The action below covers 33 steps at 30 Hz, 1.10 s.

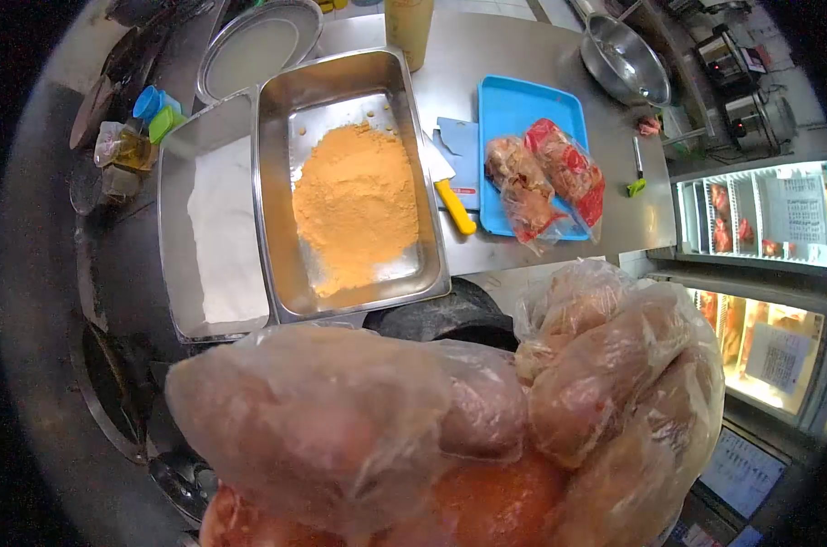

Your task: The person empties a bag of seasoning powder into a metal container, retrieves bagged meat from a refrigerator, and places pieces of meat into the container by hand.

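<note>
Large pieces of what looks like raw meat in clear plastic bags fill the bottom of the head view, very close to the camera. On the right, several long pale pieces show through wrinkled plastic. Below them lies an orange-red mass, which looks like more meat. Neither my left hand nor my right hand can be made out, and what supports the pile is hidden. Beyond it, a steel pan holds orange powder; a second pan to its left contains white powder.
On the steel table, a blue tray carries two bags of meat. A yellow-handled knife rests beside it. At the back stand a round pan and a steel bowl. Lit fridges are on the right.
</note>
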### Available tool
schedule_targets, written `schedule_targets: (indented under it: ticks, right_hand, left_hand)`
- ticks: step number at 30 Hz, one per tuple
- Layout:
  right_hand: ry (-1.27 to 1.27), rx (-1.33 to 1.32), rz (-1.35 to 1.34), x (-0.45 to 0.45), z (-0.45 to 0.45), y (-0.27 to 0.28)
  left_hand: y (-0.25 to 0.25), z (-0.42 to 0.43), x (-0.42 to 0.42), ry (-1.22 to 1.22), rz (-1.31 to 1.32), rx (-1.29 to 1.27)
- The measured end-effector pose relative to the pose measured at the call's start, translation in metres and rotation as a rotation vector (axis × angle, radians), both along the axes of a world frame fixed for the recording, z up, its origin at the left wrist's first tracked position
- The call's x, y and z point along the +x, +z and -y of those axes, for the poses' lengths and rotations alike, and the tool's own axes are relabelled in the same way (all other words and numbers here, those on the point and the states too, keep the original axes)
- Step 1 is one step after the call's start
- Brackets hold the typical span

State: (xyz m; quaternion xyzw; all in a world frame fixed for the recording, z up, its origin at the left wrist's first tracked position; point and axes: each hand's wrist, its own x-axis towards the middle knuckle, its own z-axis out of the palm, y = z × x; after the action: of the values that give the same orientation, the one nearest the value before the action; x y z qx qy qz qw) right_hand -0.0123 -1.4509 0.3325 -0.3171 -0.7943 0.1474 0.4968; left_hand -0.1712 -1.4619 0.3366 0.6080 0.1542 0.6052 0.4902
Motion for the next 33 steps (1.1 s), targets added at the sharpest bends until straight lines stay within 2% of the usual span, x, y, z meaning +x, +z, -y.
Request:
schedule_targets:
  ticks: [9,12,14,16,19,22,25,27,28,30,31,33]
  right_hand:
    - [-0.081,0.003,-0.137,0.011,-0.005,-0.009]
    - [-0.201,-0.024,-0.26,0.033,-0.019,-0.029]
    - [-0.363,-0.153,-0.395,0.057,-0.038,-0.059]
    - [-0.549,-0.357,-0.481,0.095,-0.061,-0.11]
    - [-0.824,-0.728,-0.107,0.161,-0.073,-0.222]
    - [-0.98,-0.82,0.357,0.181,-0.066,-0.304]
    - [-1.015,-0.864,0.416,0.186,-0.063,-0.357]
    - [-1.084,-0.662,0.433,0.186,-0.067,-0.375]
    - [-1.111,-0.562,0.441,0.187,-0.068,-0.383]
    - [-0.944,-0.504,0.391,0.189,-0.076,-0.385]
    - [-0.862,-0.474,0.365,0.191,-0.081,-0.385]
    - [-0.864,-0.588,0.456,0.198,-0.086,-0.387]
  left_hand:
    - [0.004,-0.003,0.003,0.074,0.018,-0.021]
    - [-0.009,-0.018,-0.004,0.217,0.003,-0.172]
    - [-0.052,-0.04,-0.023,0.342,-0.036,-0.397]
    - [-0.128,-0.071,-0.054,0.365,-0.086,-0.523]
    - [-0.23,-0.085,-0.085,0.293,-0.087,-0.713]
    - [-0.296,-0.085,-0.104,0.261,-0.249,-0.87]
    - [-0.315,-0.086,-0.106,0.321,-0.485,-0.955]
    - [-0.327,-0.091,-0.111,0.466,-0.612,-0.923]
    - [-0.33,-0.093,-0.119,0.447,-0.519,-0.932]
    - [-0.324,-0.099,-0.129,0.409,-0.33,-0.947]
    - [-0.322,-0.101,-0.131,0.465,-0.35,-0.946]
    - [-0.314,-0.098,-0.124,0.53,-0.523,-0.837]
